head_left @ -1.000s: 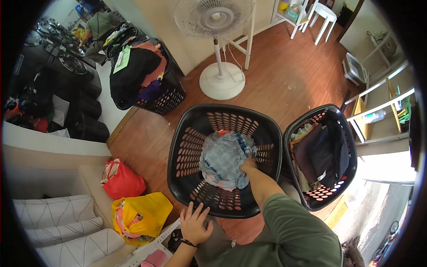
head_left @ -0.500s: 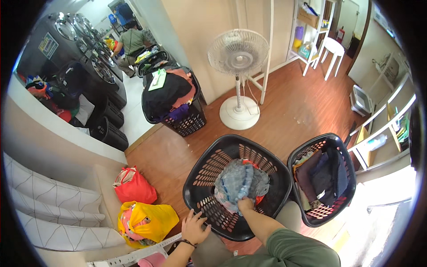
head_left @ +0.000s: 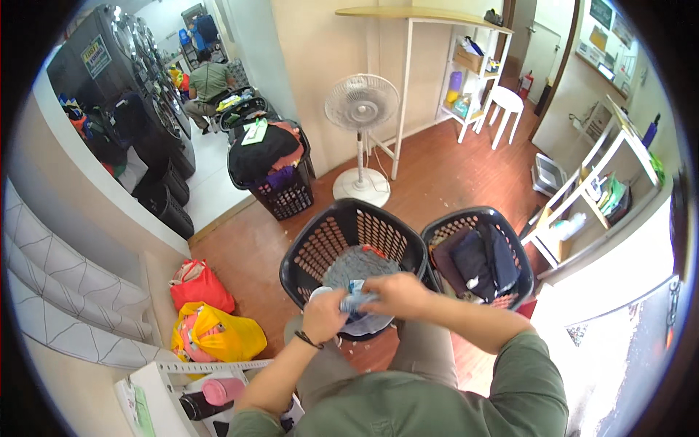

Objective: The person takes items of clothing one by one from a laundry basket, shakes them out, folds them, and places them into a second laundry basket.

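In front of my legs stands a black laundry basket (head_left: 293,268) with perforated sides. Grey clothes (head_left: 357,264) and a bit of red cloth lie inside it. Over its near side, both hands grip a light blue-and-white garment (head_left: 354,301), bunched between them. My left hand (head_left: 325,315), with a dark band at the wrist, is closed on its left end. On the other end my right hand (head_left: 399,295) is closed, fingers slightly blurred. Immediately to the right, a second black basket (head_left: 431,231) holds folded dark clothes (head_left: 480,261).
A red bag (head_left: 204,285) and a stuffed yellow bag (head_left: 237,339) sit at the left. Ahead are a standing fan (head_left: 361,109) and a heaped basket (head_left: 280,200). A shelf (head_left: 575,211) stands right. Someone in green (head_left: 210,81) sits near the dryers.
The blue-and-white garment has come up out of the basket. My left hand has left the basket's rim and now grips it alongside my right. The view has shifted.
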`<action>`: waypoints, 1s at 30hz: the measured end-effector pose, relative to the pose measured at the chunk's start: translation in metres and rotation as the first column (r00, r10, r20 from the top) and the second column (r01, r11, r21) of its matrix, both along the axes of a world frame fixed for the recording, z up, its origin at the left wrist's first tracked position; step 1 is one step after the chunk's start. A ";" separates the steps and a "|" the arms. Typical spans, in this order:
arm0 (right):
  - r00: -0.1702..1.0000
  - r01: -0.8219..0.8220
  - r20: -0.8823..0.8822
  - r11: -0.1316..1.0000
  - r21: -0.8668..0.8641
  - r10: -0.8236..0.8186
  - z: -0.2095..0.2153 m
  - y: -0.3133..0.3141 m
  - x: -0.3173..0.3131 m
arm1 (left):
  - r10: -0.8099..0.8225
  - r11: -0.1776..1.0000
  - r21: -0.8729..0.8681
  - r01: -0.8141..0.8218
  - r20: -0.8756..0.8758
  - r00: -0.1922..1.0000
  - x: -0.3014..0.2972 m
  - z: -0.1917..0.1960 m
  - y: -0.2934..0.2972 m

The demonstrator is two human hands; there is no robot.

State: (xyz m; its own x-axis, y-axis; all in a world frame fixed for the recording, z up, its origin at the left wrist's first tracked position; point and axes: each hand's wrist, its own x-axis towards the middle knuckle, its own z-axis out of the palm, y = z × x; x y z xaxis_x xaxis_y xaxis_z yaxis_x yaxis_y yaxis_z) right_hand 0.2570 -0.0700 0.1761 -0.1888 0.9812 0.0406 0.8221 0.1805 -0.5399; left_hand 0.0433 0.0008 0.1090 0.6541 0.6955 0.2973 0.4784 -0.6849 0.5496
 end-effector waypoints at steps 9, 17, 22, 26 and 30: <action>0.951 0.286 0.013 0.891 0.352 -0.310 0.042 -0.076 0.008 | 0.025 0.334 -0.891 0.307 0.335 0.942 -0.002 0.122 -0.033; 0.781 0.506 -0.391 0.860 -0.063 -0.488 -0.119 -0.096 -0.038 | 0.463 0.026 -0.541 0.840 0.752 0.470 0.020 0.157 -0.063; -0.357 -0.359 -0.569 0.671 -0.649 -0.741 -0.107 -0.095 -0.032 | 0.387 -0.151 -0.199 0.968 0.889 0.244 -0.013 0.130 -0.065; -0.613 -0.458 -0.679 0.882 -0.112 -0.405 -0.012 -0.086 -0.036 | 0.316 0.030 -0.690 0.724 0.693 0.647 -0.049 0.016 -0.034; -0.688 -0.622 -0.597 0.759 0.193 -0.413 0.021 -0.093 -0.047 | 0.420 0.038 -0.887 0.459 0.431 0.798 -0.019 0.013 -0.038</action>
State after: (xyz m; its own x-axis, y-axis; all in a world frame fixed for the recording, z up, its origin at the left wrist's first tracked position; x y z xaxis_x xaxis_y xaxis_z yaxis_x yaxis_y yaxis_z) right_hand 0.2098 -0.1626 0.1967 -0.4653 0.8429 0.2703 -0.8796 -0.4744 -0.0350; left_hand 0.0241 -0.0372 0.1220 0.7261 0.5707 -0.3834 -0.1466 0.6734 0.7246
